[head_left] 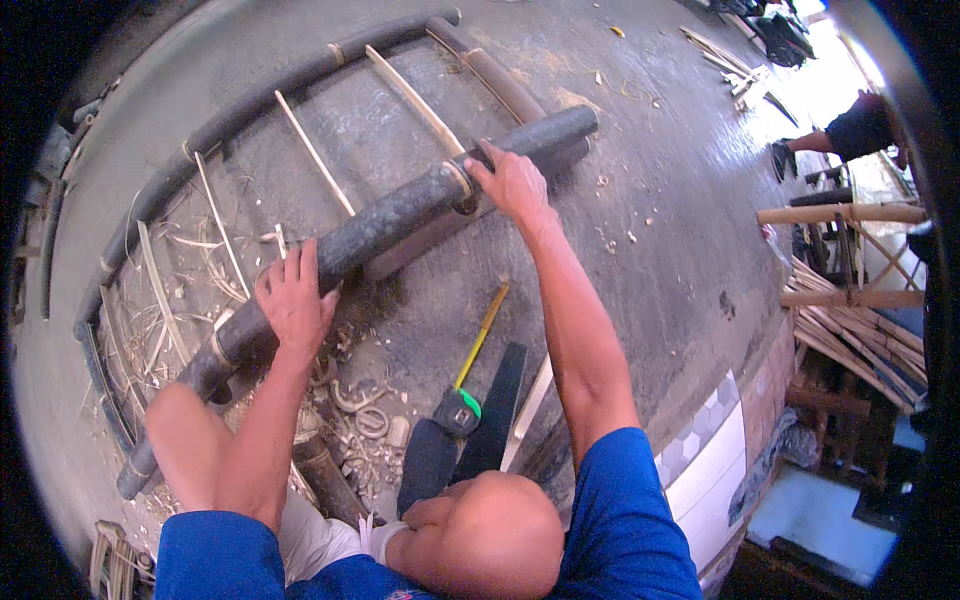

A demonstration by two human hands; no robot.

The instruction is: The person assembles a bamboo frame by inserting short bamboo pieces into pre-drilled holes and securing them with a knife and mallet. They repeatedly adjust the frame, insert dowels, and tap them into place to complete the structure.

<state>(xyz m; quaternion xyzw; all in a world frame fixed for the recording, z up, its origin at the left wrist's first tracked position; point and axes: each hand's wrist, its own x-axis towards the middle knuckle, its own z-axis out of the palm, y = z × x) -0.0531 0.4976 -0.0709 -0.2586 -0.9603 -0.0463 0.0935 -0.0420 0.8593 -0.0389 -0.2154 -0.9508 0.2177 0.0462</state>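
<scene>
A dark bamboo pole [400, 212] with ring-like nodes runs slantwise in front of me, forming the near side of a ladder-like frame on the floor. My left hand [298, 305] grips this pole left of its middle, fingers over the top and thumb toward the right. Farther up, beside a pale node, my right hand [518, 190] is curled over the same pole. Thin light slats [315, 152] cross to the curved far pole [280, 80]. A brown bamboo piece [500, 85] joins the frame's far right end. Finger undersides are hidden behind the pole.
Between my knees and the pole lie a tape measure [458, 412] with its yellow blade out, a long dark flat thing [492, 410] and curled shavings [372, 420]. Bamboo strips [855, 335] are piled at right near a wooden stand [842, 213]. Another person's arm [812, 142] shows there.
</scene>
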